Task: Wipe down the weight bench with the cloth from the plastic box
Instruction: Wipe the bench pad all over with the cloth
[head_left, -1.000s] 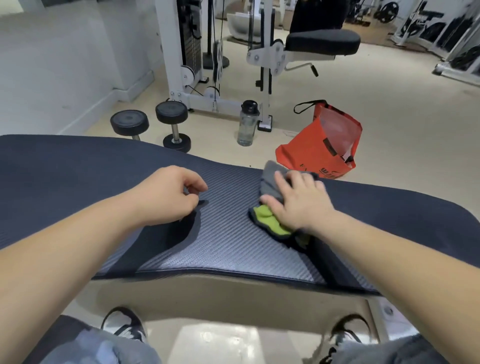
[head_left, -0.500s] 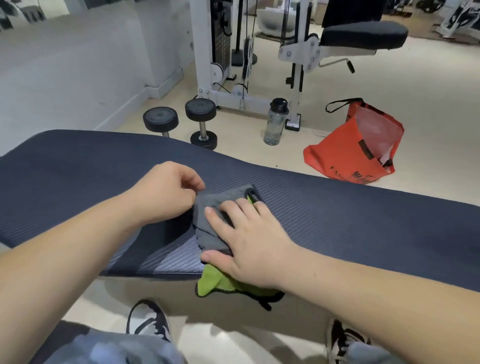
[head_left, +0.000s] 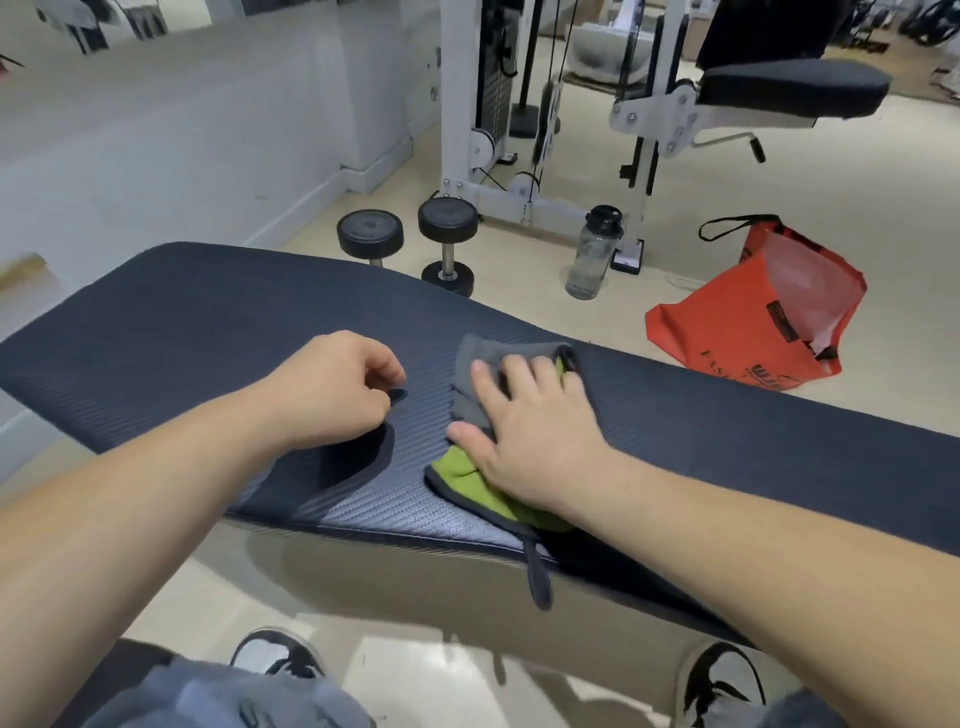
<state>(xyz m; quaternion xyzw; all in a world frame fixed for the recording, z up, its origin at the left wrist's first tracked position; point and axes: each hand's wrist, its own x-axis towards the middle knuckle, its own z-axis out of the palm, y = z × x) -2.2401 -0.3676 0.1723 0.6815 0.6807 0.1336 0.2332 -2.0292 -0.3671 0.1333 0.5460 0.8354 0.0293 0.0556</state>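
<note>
The weight bench (head_left: 208, 322) has a dark ribbed pad and runs across the view from left to right. A grey and green cloth (head_left: 483, 358) lies on the pad near its middle. My right hand (head_left: 530, 431) presses flat on the cloth with fingers spread, and a grey loop of the cloth hangs over the near edge. My left hand (head_left: 332, 389) rests on the pad just left of the cloth, fingers curled loosely, holding nothing. The plastic box is out of view.
Beyond the bench on the floor stand two black dumbbells (head_left: 447, 239), a clear water bottle (head_left: 592, 254) and an orange bag (head_left: 753, 312). A white cable machine (head_left: 467, 104) with a black seat (head_left: 789, 88) is behind. My shoes (head_left: 280, 654) show below the bench.
My right hand has slid the cloth away from the near edge, back onto the pad and a little to the right. My left hand stays resting on the pad.
</note>
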